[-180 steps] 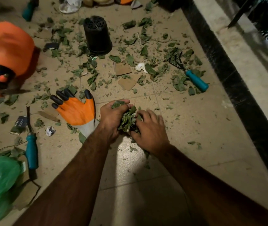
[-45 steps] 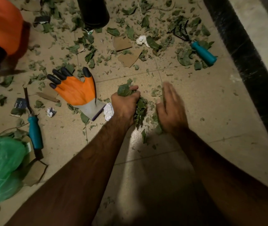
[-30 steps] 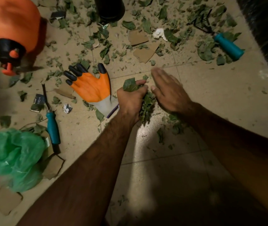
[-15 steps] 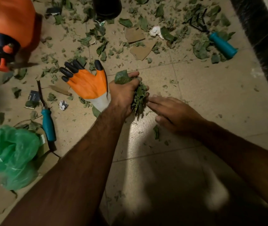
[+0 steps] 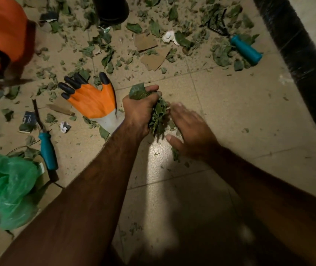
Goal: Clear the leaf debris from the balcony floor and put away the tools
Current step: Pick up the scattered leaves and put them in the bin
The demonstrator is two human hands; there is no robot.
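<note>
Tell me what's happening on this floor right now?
A person is gathering leaf debris by hand. The left hand is closed around a bunch of leaves, while the right hand, open, sweeps more toward it. Many leaves remain scattered beyond, with an orange glove and teal-handled tools lying on the tiles.

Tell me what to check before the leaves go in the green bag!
1. Left hand gripping the leaf bunch tight: ok.
2. Right hand free to scoop: ok, open beside the bunch.
3. Green bag close by: ok, on the floor at the person's left.
4. Bag mouth open: cannot tell.
5. Orange glove out of the way: not ok, it lies right beside the left hand.
6. Floor cleared: not ok, scattered leaves remain.
</note>
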